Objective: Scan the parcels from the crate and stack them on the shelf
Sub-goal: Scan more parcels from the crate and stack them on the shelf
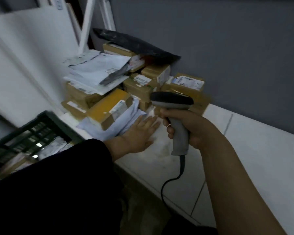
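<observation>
Now the right hand (pixel 193 128) wraps the scanner (pixel 172 100) handle; left hand (pixel 139 133) lies flat, fingers straight, seemingly touching the white mailer (pixel 115 126). The parcels (pixel 139 85) heap in the shelf (pixel 253 158) back-left corner, open surface running right; crate (pixel 46 119) off its left edge.

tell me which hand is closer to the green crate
Left. The left hand lies flat on the white shelf, right of the green crate; the right hand, gripping the scanner, is farther right.

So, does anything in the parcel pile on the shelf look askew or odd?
Yes. The yellow-taped box lies tilted on crumpled white mailers in front, and a black bag on top slants beside the grey wall. Nothing looks spilled.
</observation>
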